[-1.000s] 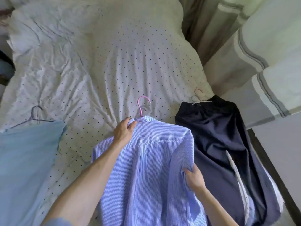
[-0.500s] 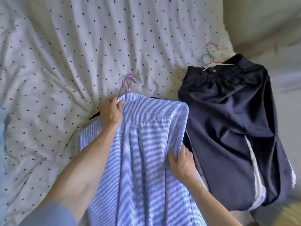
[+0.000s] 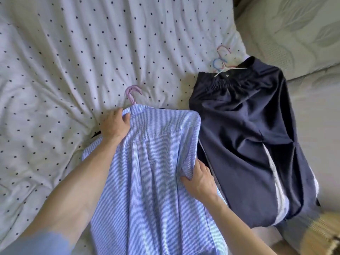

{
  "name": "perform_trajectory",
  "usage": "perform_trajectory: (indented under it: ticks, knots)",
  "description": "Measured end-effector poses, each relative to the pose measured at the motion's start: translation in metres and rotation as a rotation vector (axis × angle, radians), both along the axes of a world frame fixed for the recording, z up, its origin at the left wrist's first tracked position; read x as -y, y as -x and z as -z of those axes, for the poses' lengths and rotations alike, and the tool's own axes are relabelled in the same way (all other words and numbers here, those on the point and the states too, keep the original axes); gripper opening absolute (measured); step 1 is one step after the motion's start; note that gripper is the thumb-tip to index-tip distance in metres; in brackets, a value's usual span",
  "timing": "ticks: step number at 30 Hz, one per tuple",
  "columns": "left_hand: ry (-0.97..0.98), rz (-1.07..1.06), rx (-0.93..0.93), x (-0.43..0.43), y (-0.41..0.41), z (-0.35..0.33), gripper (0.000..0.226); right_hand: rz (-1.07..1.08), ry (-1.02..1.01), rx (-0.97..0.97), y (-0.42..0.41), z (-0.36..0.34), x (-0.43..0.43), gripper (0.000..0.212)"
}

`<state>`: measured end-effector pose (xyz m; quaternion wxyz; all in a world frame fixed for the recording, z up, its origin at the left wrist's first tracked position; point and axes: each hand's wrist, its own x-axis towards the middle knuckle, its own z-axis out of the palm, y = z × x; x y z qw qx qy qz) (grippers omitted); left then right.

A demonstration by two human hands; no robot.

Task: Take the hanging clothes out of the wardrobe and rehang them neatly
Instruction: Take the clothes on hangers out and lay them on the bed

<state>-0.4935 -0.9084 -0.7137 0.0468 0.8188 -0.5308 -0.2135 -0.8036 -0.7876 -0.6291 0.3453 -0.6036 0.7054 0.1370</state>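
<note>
While both hands grip striped shirt (image 3: 156, 172) | dark garment (image 3: 248, 144) just beside

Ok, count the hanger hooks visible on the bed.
3. A purple hook pokes out above the striped shirt's collar; a pink hook and a blue hook lie together above the dark garment. Others may hide under the clothes.

A bed in soft daylight.
A rumpled white dotted bedsheet (image 3: 77, 57) covers it; a pale patterned mattress edge (image 3: 294, 30) shows at right.
</note>
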Motion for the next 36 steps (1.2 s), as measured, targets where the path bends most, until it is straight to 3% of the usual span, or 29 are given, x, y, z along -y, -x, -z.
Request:
perform_trajectory:
  ticks: [6,9,14,23,29,36]
  knots:
    - [-0.14,-0.031,-0.085,-0.043,0.035,-0.069,0.05,0.054,-0.009,0.089,0.037,-0.06,-0.027,0.056]
    - [-0.276,0.131,-0.109,-0.091,0.071,-0.106,0.05,0.088,0.001,0.115,0.061,-0.098,-0.051,0.049]
    - [-0.29,0.503,-0.153,-0.168,0.155,-0.178,0.047,0.138,0.14,0.172,0.106,-0.173,-0.105,0.027]
    - [-0.05,1.09,0.005,-0.25,0.322,-0.281,0.049,0.305,0.663,-0.03,0.223,-0.266,-0.274,0.027]
    - [0.111,1.464,0.103,-0.313,0.449,-0.346,0.05,0.656,0.722,-0.264,0.294,-0.311,-0.428,0.033]
    - [0.267,1.862,0.01,-0.436,0.616,-0.418,0.05,1.07,0.804,-0.49,0.35,-0.34,-0.604,0.042]
